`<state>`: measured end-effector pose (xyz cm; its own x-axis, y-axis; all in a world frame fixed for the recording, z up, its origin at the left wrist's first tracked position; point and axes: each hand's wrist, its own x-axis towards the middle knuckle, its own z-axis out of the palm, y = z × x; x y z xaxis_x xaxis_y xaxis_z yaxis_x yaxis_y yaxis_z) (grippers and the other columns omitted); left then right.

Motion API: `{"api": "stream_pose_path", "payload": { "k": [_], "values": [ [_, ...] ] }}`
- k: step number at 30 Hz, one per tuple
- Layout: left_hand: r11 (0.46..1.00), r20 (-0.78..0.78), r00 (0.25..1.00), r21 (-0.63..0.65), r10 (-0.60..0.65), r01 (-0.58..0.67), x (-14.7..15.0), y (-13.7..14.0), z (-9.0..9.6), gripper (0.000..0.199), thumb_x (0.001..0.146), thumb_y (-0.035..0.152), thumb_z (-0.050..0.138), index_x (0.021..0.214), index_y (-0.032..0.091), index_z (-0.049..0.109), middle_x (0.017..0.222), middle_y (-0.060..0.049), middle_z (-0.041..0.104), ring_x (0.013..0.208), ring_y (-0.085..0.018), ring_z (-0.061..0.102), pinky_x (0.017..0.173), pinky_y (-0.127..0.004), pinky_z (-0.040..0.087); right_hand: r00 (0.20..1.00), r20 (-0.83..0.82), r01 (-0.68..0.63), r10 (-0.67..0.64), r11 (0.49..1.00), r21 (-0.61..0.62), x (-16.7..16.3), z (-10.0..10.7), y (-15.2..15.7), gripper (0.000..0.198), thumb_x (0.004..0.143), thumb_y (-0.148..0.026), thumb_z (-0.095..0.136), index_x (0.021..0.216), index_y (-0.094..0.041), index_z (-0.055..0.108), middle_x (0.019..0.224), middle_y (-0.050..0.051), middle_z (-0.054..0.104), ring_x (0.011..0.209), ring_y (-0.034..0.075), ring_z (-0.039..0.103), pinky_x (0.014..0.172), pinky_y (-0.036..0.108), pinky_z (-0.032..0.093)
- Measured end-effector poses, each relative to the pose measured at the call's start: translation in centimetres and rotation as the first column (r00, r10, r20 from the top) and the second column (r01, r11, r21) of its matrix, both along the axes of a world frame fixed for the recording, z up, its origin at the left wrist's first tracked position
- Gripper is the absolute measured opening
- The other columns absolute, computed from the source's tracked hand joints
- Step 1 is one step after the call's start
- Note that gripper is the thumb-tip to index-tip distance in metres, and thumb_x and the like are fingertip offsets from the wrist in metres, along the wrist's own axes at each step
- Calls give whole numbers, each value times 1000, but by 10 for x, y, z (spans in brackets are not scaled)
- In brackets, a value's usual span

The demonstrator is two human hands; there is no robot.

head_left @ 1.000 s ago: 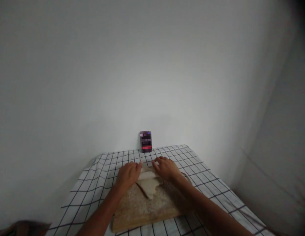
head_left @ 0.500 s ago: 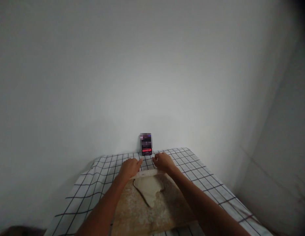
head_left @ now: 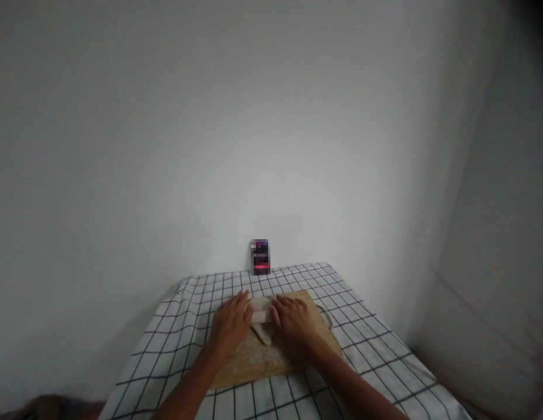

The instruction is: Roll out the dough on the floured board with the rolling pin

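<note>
A pale rolling pin [head_left: 261, 317] lies crosswise on the wooden board, its middle showing between my hands. My left hand [head_left: 231, 318] is over its left part, fingers reaching forward across it and the thumb close to the bare middle. Over the right part rests my right hand [head_left: 293, 315], held the same way. Both hands cover the pin's ends. Under the pin is a flattened sheet of dough [head_left: 263, 333]; a narrow tongue of it points toward me, and more shows beyond the pin. The floury board [head_left: 249, 367] lies slightly askew.
A white cloth with a dark grid [head_left: 363, 326] covers the table. A phone [head_left: 261, 256] with a lit, blurred screen leans against the wall [head_left: 271, 146] at the back. A loop-shaped handle [head_left: 327, 316] shows at the board's right edge.
Both hands have come back toward me with the rolling pin, from the board's far edge onto the dough. Their fingers have straightened from a curl. My view has shifted, showing more of the board's surroundings.
</note>
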<state>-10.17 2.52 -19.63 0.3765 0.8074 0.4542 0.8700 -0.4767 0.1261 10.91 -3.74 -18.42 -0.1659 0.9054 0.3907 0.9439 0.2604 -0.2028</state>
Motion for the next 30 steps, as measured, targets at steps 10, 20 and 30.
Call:
{"api": "stream_pose_path", "payload": {
  "k": [10,20,30],
  "values": [
    [963,144,990,-265,-8,46,-19,-60,2,60,103,46,37,160,31,49,168,-3,50,159,-25,41,134,-45,32,997,-15,-76,76,997,-13,0,-5,-38,21,104,-32,62,121,-25,71,126,7,77,122,29,66,112,46,38],
    [944,176,984,-317,-35,90,-34,-45,19,59,97,46,45,155,38,54,162,1,58,155,-23,47,130,-37,37,978,-206,17,-5,998,56,69,-28,-35,30,108,-33,49,130,-23,67,124,9,73,115,25,68,101,41,45],
    [948,-120,986,-308,-115,73,22,-23,37,81,82,69,68,152,29,60,157,-14,61,144,-39,56,124,-52,42,921,-388,99,-27,981,166,74,-38,-36,35,107,-46,46,124,-27,70,116,7,76,102,24,73,91,38,52]
  ]
}}
